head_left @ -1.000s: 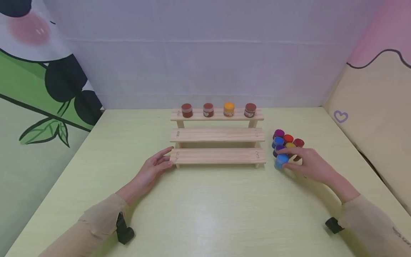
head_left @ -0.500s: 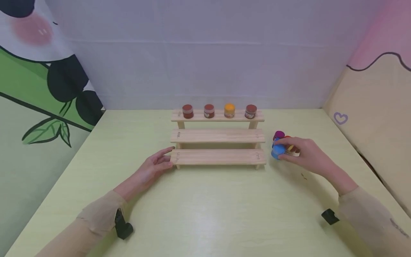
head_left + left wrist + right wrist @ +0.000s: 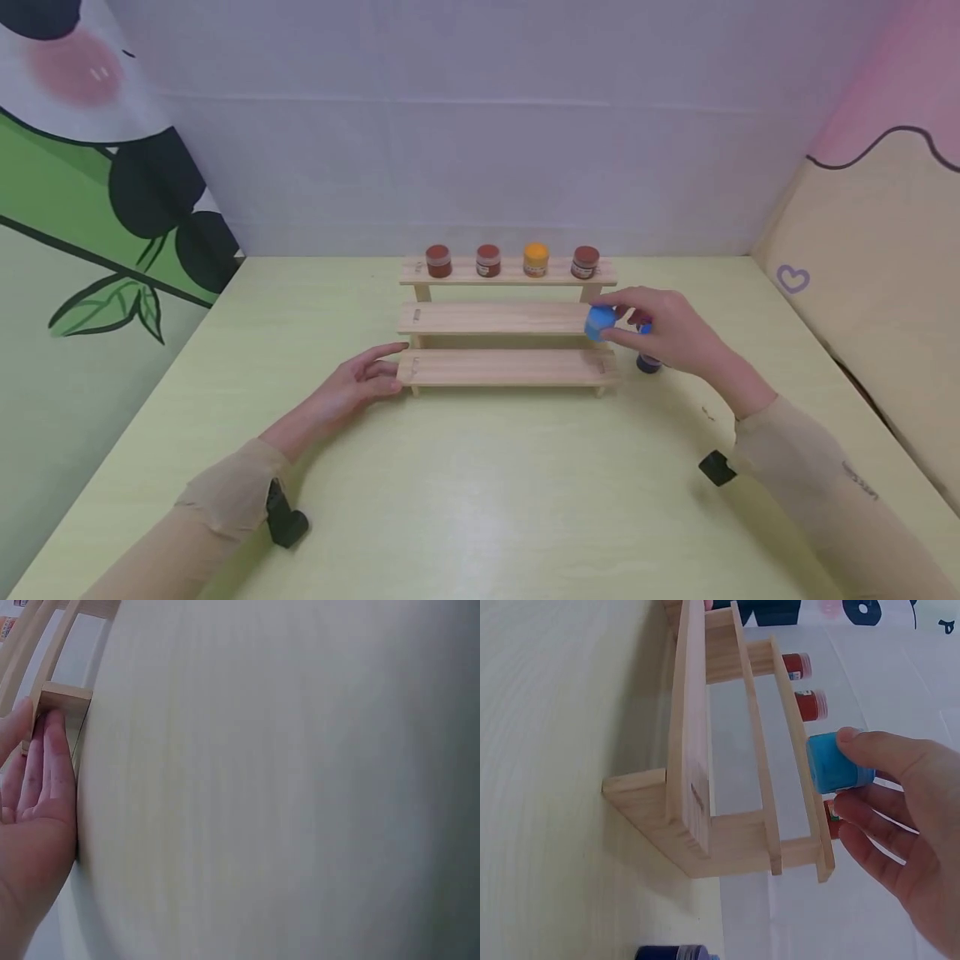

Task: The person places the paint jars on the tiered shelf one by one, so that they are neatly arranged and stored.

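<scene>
My right hand [image 3: 671,333] pinches a paint pot [image 3: 599,322] with a light blue lid between thumb and fingers. The pot is at the right end of the middle shelf in the head view; whether it touches the wood I cannot tell. At the left end of the three-step wooden rack [image 3: 510,367], my left hand [image 3: 360,385] touches the lowest board with extended fingers. In the left wrist view, the left fingers [image 3: 54,754] lie against the rack's end. Several paint pots stand on the top shelf, one with an orange lid [image 3: 536,258], the others with red-brown lids [image 3: 438,260].
A dark blue pot [image 3: 648,363] stands on the table [image 3: 480,483] to the right of the rack. My right hand hides other pots there. A pale cloth [image 3: 495,167] hangs behind the table, with a printed panel [image 3: 862,250] on the right.
My right hand has lifted the light blue pot from the group on the right and carried it left and away from me to the middle shelf. The left hand stays at the rack's end.
</scene>
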Motion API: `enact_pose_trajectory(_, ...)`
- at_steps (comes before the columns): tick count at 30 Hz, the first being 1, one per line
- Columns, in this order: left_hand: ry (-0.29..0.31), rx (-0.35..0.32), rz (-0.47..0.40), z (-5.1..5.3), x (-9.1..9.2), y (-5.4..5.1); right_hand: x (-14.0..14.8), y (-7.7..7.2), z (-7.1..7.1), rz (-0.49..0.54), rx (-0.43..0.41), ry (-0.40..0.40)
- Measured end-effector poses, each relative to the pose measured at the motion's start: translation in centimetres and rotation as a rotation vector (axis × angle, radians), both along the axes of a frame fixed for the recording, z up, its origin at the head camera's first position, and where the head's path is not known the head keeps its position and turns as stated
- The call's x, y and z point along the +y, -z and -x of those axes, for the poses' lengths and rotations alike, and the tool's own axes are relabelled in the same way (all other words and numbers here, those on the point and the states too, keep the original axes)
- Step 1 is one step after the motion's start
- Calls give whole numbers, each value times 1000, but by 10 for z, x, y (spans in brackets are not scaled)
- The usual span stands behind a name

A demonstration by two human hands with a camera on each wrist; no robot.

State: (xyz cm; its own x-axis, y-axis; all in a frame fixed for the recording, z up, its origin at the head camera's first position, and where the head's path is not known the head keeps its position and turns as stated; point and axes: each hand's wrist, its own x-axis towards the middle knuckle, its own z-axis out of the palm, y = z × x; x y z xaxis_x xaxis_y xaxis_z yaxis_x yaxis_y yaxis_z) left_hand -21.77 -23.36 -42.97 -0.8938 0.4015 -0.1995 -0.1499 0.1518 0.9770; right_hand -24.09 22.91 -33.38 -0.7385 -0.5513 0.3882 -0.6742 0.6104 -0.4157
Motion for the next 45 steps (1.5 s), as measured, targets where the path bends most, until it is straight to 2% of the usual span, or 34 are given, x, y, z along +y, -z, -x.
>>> enact_pose_trajectory(6,-34,5,-8,-1,4,3,-25,-7,15,48,-11,-41)
enact_pose_trajectory(17,-46,3,-4,-1,4,6,-63,-5,34,174,-21,-116)
enact_pose_trajectory(21,-48,-10,-9,0,4,6,-74,-1,39,210,-26,-133)
enact_pose_trajectory(34,-26,-19,19,4,5,5,-101,25,48,345,-154,-113)
enact_pose_trajectory(45,-49,-20,10,4,7,6,-133,35,52,431,-149,-122)
